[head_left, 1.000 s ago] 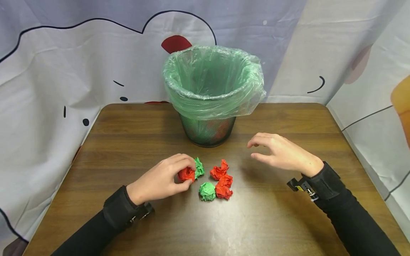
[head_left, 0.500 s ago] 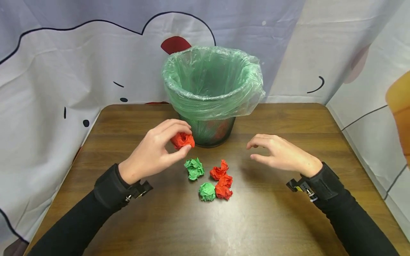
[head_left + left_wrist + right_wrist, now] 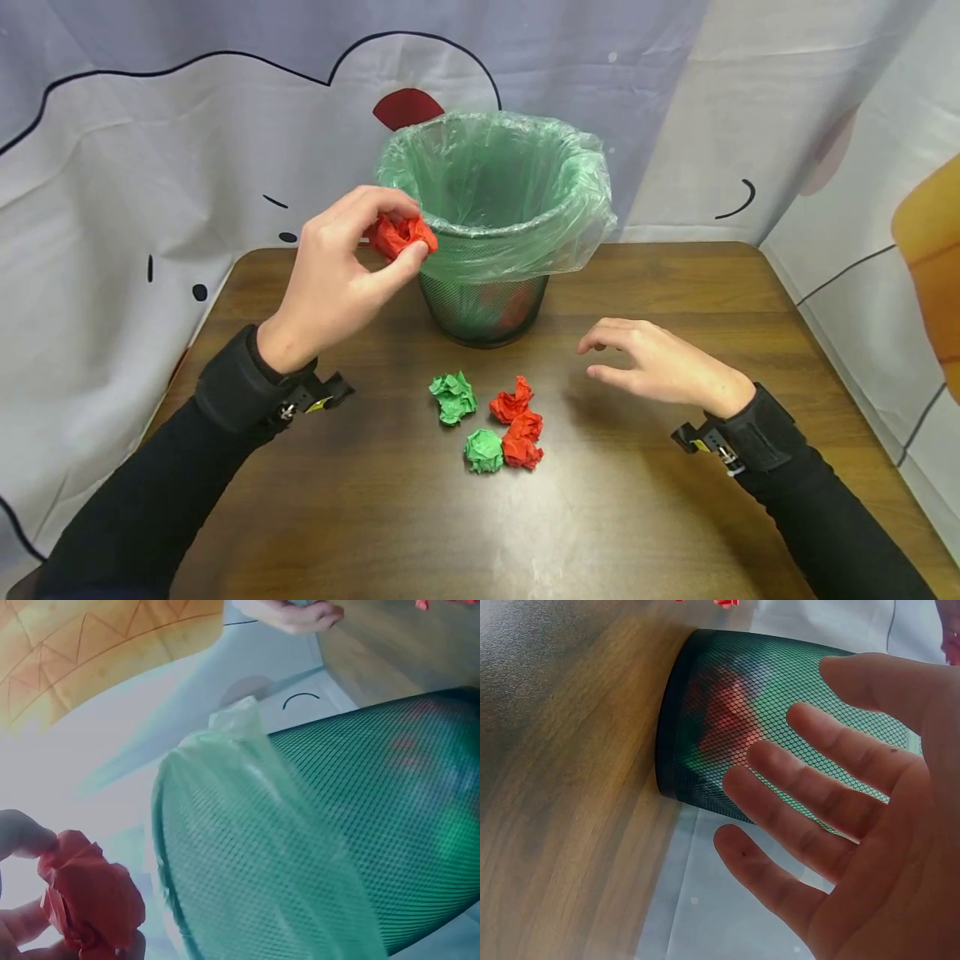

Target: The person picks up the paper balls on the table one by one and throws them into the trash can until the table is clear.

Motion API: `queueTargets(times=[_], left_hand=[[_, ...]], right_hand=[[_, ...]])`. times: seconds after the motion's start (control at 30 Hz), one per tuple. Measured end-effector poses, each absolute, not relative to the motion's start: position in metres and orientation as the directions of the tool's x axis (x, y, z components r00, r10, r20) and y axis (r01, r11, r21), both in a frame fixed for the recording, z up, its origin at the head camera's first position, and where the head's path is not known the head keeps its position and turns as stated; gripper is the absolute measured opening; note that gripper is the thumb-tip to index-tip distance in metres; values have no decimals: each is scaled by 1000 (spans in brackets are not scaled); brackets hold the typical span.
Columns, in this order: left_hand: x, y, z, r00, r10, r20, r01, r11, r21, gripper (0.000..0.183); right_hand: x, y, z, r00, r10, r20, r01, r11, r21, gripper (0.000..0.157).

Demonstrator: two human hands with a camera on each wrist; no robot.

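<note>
My left hand [image 3: 337, 267] pinches a crumpled red paper ball [image 3: 402, 237] between thumb and fingers, raised at the left front of the bin's rim. In the left wrist view that red paper ball [image 3: 94, 896] shows beside the bag-covered rim. The black mesh bin [image 3: 483, 312] is lined with a green plastic bag [image 3: 510, 254] folded over its edge. My right hand [image 3: 652, 362] hovers over the table at the right, fingers loosely bent and holding nothing. In the right wrist view its fingers [image 3: 810, 791] spread in front of the mesh.
On the wooden table [image 3: 360, 508] lie two green paper balls [image 3: 453, 397] and, beside them, a cluster of red crumpled paper [image 3: 522, 437]. Red and green shapes show through the mesh [image 3: 724, 712]. A printed curtain [image 3: 135, 167] hangs behind and along the sides.
My left hand has lifted the red paper ball off the table, from beside a green one, and carried it up and away to the bin's rim. The right hand stays nearly still.
</note>
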State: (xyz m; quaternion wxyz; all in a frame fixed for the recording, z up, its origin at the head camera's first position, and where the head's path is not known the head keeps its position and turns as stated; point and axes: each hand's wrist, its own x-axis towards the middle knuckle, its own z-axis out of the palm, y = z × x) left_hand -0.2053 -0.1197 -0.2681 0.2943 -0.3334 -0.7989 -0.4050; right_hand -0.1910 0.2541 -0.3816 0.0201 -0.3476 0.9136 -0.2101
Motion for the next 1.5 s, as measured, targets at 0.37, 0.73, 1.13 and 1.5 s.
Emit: queueTargets(times=[0.37, 0.73, 1.13, 1.5], left_hand=[[-231, -106, -236, -567, 215, 795, 769, 485, 416, 24], [-256, -97, -212, -615, 235, 753, 732, 524, 435, 29], [-278, -90, -193, -664, 254, 704, 664, 633, 398, 33], [-290, -81, -189, -756, 262, 600, 592, 665, 456, 37]], right_hand=[[-191, 252, -377, -752, -649, 119, -635, 664, -395, 22], [-190, 248, -376, -754, -647, 118, -632, 662, -403, 22], [-191, 245, -378, -751, -651, 109, -632, 661, -406, 22], [-193, 245, -382, -749, -653, 109, -632, 656, -413, 21]])
